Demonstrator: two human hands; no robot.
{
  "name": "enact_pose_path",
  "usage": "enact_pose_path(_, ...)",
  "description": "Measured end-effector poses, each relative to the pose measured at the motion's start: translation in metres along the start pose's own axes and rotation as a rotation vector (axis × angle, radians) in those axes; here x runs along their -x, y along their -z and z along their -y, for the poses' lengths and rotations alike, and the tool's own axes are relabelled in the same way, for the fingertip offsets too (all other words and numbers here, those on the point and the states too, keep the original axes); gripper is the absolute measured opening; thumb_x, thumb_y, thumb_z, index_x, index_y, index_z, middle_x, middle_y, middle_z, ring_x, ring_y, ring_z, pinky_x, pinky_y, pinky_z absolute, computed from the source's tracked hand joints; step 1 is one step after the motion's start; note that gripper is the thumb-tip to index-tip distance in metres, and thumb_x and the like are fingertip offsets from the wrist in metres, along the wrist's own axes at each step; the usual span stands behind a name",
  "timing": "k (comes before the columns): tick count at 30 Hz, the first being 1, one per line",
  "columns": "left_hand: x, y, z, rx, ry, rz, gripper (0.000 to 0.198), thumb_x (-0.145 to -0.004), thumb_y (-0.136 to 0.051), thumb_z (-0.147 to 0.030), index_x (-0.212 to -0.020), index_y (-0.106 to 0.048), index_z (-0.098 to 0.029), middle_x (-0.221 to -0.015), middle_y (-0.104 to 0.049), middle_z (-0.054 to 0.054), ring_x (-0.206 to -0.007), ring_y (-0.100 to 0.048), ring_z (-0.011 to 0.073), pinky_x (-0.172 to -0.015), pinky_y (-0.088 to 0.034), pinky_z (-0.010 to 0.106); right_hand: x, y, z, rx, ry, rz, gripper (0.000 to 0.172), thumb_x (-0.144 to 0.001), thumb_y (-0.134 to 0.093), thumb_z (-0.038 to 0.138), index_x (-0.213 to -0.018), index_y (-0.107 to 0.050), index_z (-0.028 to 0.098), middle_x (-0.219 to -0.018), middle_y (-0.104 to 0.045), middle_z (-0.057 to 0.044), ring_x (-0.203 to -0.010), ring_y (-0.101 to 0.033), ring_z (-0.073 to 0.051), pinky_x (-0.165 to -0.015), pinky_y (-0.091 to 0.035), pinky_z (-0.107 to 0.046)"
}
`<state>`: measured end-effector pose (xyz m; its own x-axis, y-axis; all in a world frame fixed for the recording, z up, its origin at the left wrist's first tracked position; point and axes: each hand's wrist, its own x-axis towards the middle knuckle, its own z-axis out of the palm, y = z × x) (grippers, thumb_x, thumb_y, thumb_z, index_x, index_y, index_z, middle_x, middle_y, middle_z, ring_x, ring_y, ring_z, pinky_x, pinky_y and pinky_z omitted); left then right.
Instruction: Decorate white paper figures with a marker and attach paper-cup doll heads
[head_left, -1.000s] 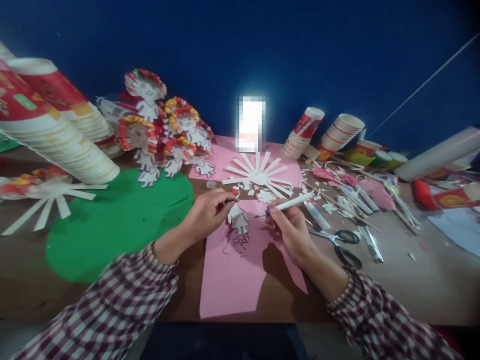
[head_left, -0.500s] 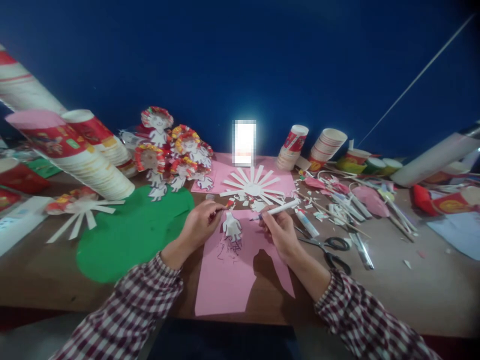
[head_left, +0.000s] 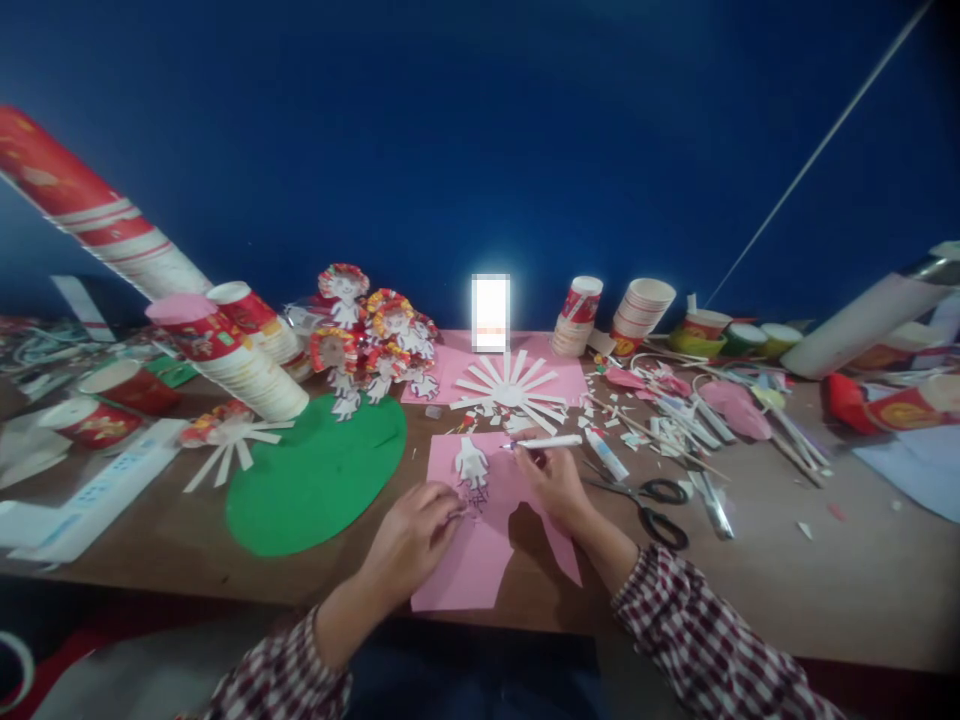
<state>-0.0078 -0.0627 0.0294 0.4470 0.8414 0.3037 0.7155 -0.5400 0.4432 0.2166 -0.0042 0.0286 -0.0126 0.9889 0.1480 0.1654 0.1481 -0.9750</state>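
Note:
In my right hand (head_left: 559, 488) is a white marker pen (head_left: 553, 441), held near its dark tip, which points left. The pink paper sheet (head_left: 457, 580) lies under both hands and has a notch cut in its lower right. On its upper part rests a small white paper figure cutout (head_left: 471, 464), with dark pen scribbles below it. My left hand (head_left: 418, 532) is over the sheet's left edge, fingers curled and pressed together by the scribbles. Whatever those fingers may hold is hidden. Scissors (head_left: 649, 495) and a glue tube (head_left: 607, 455) lie right of my right hand.
Behind the sheet is a white paper-strip fan (head_left: 510, 390) among paper scraps. Left are a green paper shape (head_left: 315, 480), finished paper dolls (head_left: 386, 330) and leaning cup stacks (head_left: 247, 365). More cups (head_left: 641, 315) and a lit, blurred-out rectangle (head_left: 490, 313) stand at the back.
My left hand has moved from above the white figure down toward me, beside the scribbles. The right hand keeps the marker, now nearly level. The whole view has shifted left.

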Motion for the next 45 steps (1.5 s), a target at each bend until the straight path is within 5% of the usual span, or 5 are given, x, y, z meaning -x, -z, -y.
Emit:
enact_pose_path(6, 0.019, -0.003, 0.008, -0.039, 0.009, -0.005, 0.017, -0.092, -0.050, -0.020, -0.097, -0.067, -0.021, -0.101, -0.066, 0.008, -0.093, -0.062, 0.0218, -0.082, -0.053, 0.038, 0.011, -0.007, 0.003, 0.112, 0.083, -0.030, 0.018, -0.085, -0.053, 0.027, -0.094, -0.066, 0.019, -0.091, -0.069, -0.006, -0.075, -0.061, -0.018, -0.065, -0.045, -0.028)
enact_pose_path(19, 0.026, -0.003, 0.016, -0.002, -0.109, -0.071, 0.019, -0.091, -0.049, -0.017, -0.099, -0.066, -0.021, -0.104, -0.069, 0.008, -0.097, -0.065, 0.0221, -0.085, -0.055, 0.040, 0.033, -0.004, 0.007, 0.077, -0.002, -0.057, 0.021, -0.085, -0.056, 0.033, -0.096, -0.067, 0.019, -0.077, -0.066, -0.004, -0.059, -0.054, -0.015, -0.055, -0.045, -0.027)
enact_pose_path(29, 0.019, -0.011, 0.011, -0.042, -0.169, -0.045, 0.017, -0.090, -0.051, -0.016, -0.098, -0.067, -0.018, -0.104, -0.069, 0.010, -0.096, -0.065, 0.0229, -0.085, -0.055, 0.042, 0.073, 0.003, 0.009, 0.094, -0.064, -0.032, 0.019, -0.088, -0.058, 0.033, -0.097, -0.067, 0.019, -0.083, -0.068, -0.005, -0.067, -0.059, -0.017, -0.060, -0.047, -0.027)
enact_pose_path(45, -0.007, -0.001, 0.024, -0.009, -0.128, -0.021, 0.018, -0.090, -0.053, -0.015, -0.103, -0.065, -0.019, -0.105, -0.068, 0.009, -0.098, -0.062, 0.0224, -0.087, -0.052, 0.041, 0.042, -0.009, 0.018, 0.036, -0.061, 0.051, 0.015, -0.084, -0.058, 0.030, -0.093, -0.063, 0.018, -0.078, -0.066, -0.003, -0.063, -0.059, -0.014, -0.056, -0.046, -0.025)
